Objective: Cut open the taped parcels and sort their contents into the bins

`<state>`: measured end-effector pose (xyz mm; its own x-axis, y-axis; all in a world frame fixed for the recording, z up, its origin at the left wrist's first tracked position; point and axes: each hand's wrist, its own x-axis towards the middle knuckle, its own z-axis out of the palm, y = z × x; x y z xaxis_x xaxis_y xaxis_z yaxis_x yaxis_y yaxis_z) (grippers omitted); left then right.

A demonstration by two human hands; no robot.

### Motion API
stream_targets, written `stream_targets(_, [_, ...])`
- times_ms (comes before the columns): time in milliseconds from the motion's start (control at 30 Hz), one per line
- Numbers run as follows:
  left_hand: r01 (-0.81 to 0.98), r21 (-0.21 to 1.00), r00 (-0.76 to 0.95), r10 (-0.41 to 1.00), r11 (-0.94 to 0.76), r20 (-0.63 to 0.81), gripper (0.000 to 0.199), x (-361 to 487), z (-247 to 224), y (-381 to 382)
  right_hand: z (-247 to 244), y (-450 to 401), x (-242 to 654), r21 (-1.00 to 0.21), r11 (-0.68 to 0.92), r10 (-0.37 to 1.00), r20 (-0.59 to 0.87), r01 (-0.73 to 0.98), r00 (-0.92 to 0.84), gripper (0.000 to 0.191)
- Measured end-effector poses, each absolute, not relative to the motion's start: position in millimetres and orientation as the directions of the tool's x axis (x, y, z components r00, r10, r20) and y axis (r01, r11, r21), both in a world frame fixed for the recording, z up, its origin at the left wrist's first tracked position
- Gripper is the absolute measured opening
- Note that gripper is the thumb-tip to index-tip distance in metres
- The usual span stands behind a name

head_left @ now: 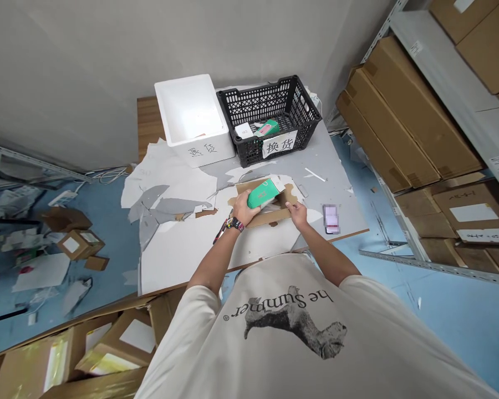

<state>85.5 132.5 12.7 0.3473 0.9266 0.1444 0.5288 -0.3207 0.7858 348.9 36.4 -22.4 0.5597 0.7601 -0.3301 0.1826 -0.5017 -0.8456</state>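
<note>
**Sorting at the bench, green box in hand**

Quick shot from my head cam, looking down at my own hands. My left hand [244, 208] is wrapped firmly around a green-and-white box [263, 194], mid-table, with the box tilted and its white end pointing up and to the right. That full wrap seems to be what's keeping it steady at that angle. It sits right over a piece of brown cardboard [266, 218], which looks like a torn-open carton lying flat under it.

My right hand [298, 214] is narrower, with the fingers [289, 205] reaching in by the cardboard's right side, next to the box's white end. I can't tell from this view if they're actually pinching anything or just resting there.

The grey tabletop [336, 188] is covered with torn white paper scraps [170, 191], and a small pixelated packet [331, 219] lies off to the right. Up top are two bins side by side, likely kept apart on purpose since each has its own sign: a white foam box [187, 111] marked "退货" (returns) [202, 149] and a black plastic crate [303, 105] marked "换货" (exchanges) [279, 145]. The crate has a green item [268, 127] and a small white one [244, 131] in it. Cartons fill the shelves [407, 116] on the right, and more boxes [80, 244] lie on the floor at left.
</note>
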Motion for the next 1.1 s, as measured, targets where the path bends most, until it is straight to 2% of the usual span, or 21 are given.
stream_targets(100, [0.525,0.782,0.372,0.917,-0.335,0.143,0.07,83.3,19.3,134.9,-12.9,32.8,354.7,-0.851,-0.467,0.796,-0.287,0.241,0.532,0.064])
stream_targets(200, [0.517,0.782,0.412,0.902,-0.348,0.128,0.068,82.7,28.3,134.1,8.2,25.5,360.0,-0.844,-0.309,0.828,-0.01,0.439,0.561,0.068])
stream_targets(267, [0.514,0.796,0.39,0.914,-0.319,0.114,0.066,84.1,33.0,132.2,24.4,23.9,358.5,-0.788,-0.204,0.837,0.167,0.581,0.521,0.06])
stream_targets(300, [0.512,0.806,0.367,0.924,-0.296,0.106,0.064,85.4,34.8,131.1,31.3,25.2,355.2,-0.76,-0.162,0.858,0.205,0.629,0.47,0.052])
stream_targets(433, [0.471,0.851,0.279,0.955,-0.23,0.103,0.062,90.6,40.5,127.6,40.7,43.0,328.8,-0.717,-0.032,0.975,0.132,0.697,0.181,0.031])
stream_targets(500, [0.446,0.869,0.257,0.96,-0.216,0.107,0.064,91.6,42.1,127.2,35.5,54.5,314.3,-0.702,0.011,0.995,0.076,0.712,0.059,0.03])
stream_targets(600, [0.415,0.888,0.23,0.967,-0.199,0.109,0.066,90.3,41.5,127.4,24.2,66.1,301.2,-0.699,0.041,0.999,0.028,0.714,-0.031,0.039])
stream_targets(733, [0.364,0.918,0.181,0.979,-0.158,0.097,0.066,88.1,36.3,126.3,13.5,72.5,300.4,-0.759,-0.049,0.999,-0.052,0.649,0.015,0.039])
stream_targets(867, [0.328,0.936,0.152,0.985,-0.128,0.081,0.069,88.7,33.9,125.5,7.6,80.2,302.6,-0.741,-0.187,0.97,-0.242,0.645,0.004,0.004])
stream_targets(933, [0.313,0.942,0.148,0.986,-0.119,0.075,0.069,88.4,34.9,126.2,6.0,83.8,301.6,-0.734,-0.212,0.961,-0.278,0.645,0.0,0.008])
stream_targets(1000, [0.296,0.949,0.149,0.986,-0.114,0.072,0.07,87.0,36.6,126.9,6.4,85.2,299.9,-0.749,-0.218,0.966,-0.258,0.625,0.028,0.004])
stream_targets(1100, [0.266,0.957,0.156,0.985,-0.117,0.077,0.073,83.8,38.5,125.3,13.6,82.9,298.0,-0.848,-0.22,0.975,-0.172,0.482,0.143,0.026])
